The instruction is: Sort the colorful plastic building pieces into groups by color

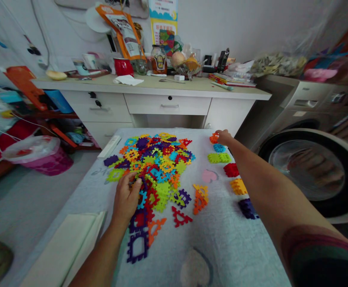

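Head view: one heap of interlocking plastic tiles (164, 165), mixed colours, on a cloth-covered table (233, 255); landmark for this entry. Left hand (127, 197): at the heap's near left edge, fingers curled, thumb apart, half open; cannot tell whether a tile is held. Its position perhaps serves to steady the heap or pick from it. Right hand (223, 137): outstretched beyond the heap's far right side, fingers drawn in at the orange stack (213, 138); contact apparent, firmness of hold cannot be told. Same row, right of the heap, running nearer: blue stack (219, 148), lime-green stacks (219, 158), red stack (231, 170), yellow stack (238, 186), purple stack (248, 209); one colour apiece, presumably to keep hues apart. Loose red triangle (187, 219) and purple square frame (146, 244): near side of the heap, seemingly strays from it. Markings, all beyond the heap: wall poster (164, 18), Chinese characters, too small to read surely; orange pouch (124, 34), lettering blurred; glass jar (158, 60), dark emblem label, illegible. Front-loading washing machine (296, 99), right of the heap: door open, badge unreadable.
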A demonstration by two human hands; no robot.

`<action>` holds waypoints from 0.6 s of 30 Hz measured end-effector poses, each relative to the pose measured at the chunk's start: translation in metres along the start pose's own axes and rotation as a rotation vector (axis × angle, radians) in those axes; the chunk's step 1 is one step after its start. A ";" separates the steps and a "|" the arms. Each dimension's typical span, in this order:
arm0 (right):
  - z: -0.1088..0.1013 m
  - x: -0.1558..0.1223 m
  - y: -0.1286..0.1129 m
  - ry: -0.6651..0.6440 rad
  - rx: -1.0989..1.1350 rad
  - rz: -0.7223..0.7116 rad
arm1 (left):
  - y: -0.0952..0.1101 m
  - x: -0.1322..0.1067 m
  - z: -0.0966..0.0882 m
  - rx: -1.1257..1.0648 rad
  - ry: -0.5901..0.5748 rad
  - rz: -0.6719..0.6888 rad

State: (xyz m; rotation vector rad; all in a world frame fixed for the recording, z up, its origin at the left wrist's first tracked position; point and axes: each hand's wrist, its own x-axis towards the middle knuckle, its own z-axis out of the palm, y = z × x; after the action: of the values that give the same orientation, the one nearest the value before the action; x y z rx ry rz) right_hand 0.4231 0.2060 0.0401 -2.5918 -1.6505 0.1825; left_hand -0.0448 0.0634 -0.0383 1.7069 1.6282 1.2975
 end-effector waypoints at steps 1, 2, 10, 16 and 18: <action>0.001 0.002 0.001 -0.010 -0.003 -0.001 | -0.001 0.000 0.000 0.004 -0.003 -0.001; 0.003 0.003 0.001 -0.020 -0.005 -0.001 | -0.001 0.000 0.000 0.011 -0.006 -0.002; 0.010 0.011 0.003 -0.071 -0.017 0.003 | -0.005 0.002 0.001 0.063 -0.022 -0.007; 0.012 0.014 -0.001 -0.055 0.003 -0.001 | -0.002 0.001 0.000 0.067 -0.022 -0.004; 0.013 0.015 -0.001 -0.041 0.012 -0.011 | -0.003 0.001 0.000 0.067 -0.026 -0.004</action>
State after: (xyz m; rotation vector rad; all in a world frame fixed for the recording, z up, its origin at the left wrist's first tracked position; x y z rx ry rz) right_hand 0.4269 0.2203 0.0258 -2.5865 -1.6718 0.2463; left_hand -0.0463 0.0646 -0.0402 1.7515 1.6766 1.2265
